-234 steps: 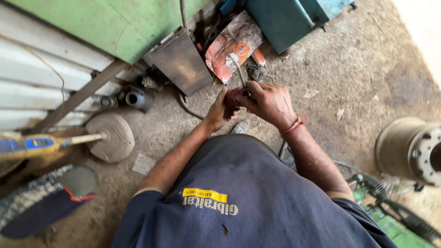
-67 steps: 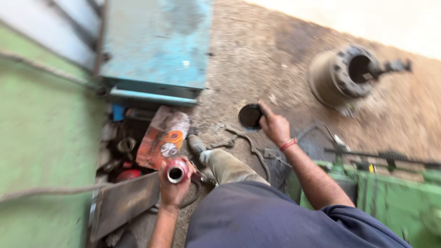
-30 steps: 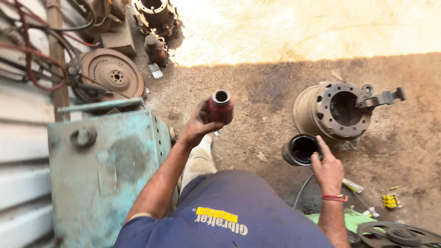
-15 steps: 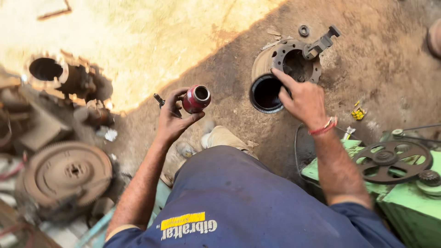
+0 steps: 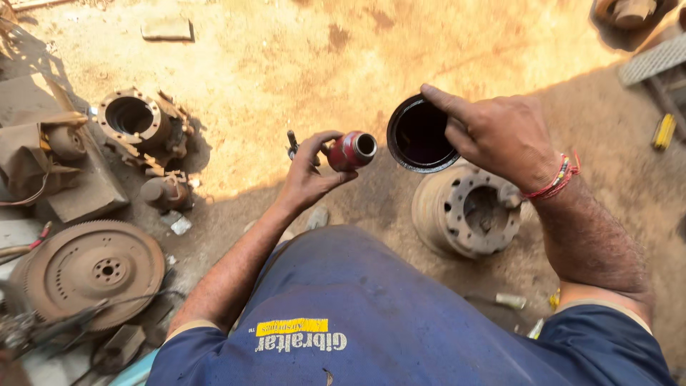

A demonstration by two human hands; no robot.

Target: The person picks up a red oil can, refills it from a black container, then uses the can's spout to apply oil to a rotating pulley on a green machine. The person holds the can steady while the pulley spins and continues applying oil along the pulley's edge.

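Note:
My left hand (image 5: 309, 175) grips a short red metal cylinder (image 5: 351, 150) with an open round bore, held out over the dirt ground. A small dark bolt-like piece (image 5: 292, 143) sticks up behind the fingers. My right hand (image 5: 493, 132) holds a black ring-shaped sleeve (image 5: 420, 136) by its rim, fingers hooked over the edge, its dark opening facing up. The two parts are side by side, a small gap between them. Below the black sleeve stands a rusty wheel hub (image 5: 464, 211) with bolt holes.
A rusty toothed flywheel (image 5: 91, 268) lies at the lower left with cables near it. Another rusty hub housing (image 5: 139, 125) and scrap parts sit at the left. A grating (image 5: 654, 61) and a yellow tool (image 5: 663, 130) are at the right edge.
The view has swung round over the yard. My right hand has lifted the black sleeve off the ground beside the hub and brought it near the red cylinder held in my left hand.

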